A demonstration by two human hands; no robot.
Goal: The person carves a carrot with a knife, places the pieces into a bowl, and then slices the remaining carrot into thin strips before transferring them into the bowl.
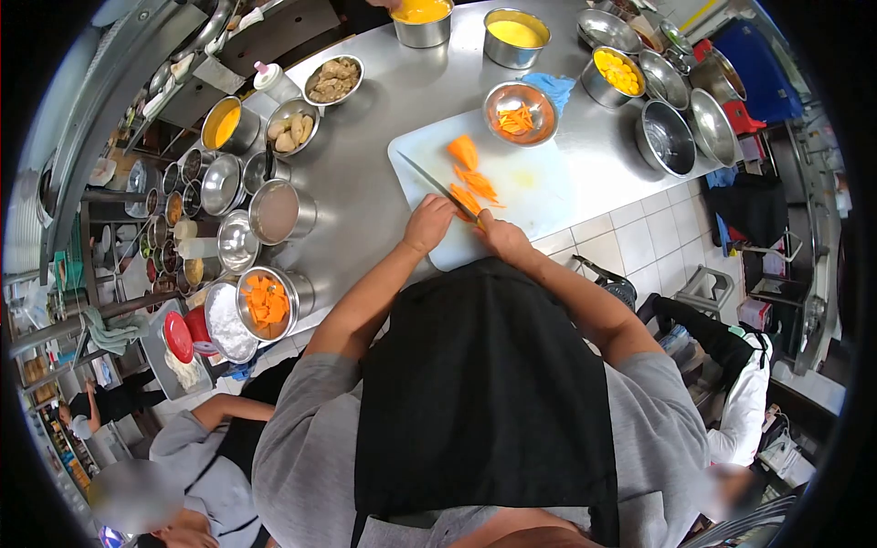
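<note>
My right hand [504,239] is closed round the handle of a knife [427,175], whose blade points up and left across the white cutting board [539,205]. Close against the blade, my left hand [429,222] has its fingers curled together over a piece of carrot [466,216], mostly hidden by the hand and knife. Sliced carrot [477,184] lies on the board just right of the blade. A larger carrot chunk [463,148] rests above it. At the board's upper right corner stands a metal bowl [521,133] holding carrot strips [514,120].
Left of the board stand a pot of carrot pieces [265,303], a white powder bowl [230,324] and bowls of pale food [292,132]. A blue cloth [553,87] and pots with yellow contents [516,35] sit behind. Co-workers [206,457] are on both sides; another person's hand shows at top.
</note>
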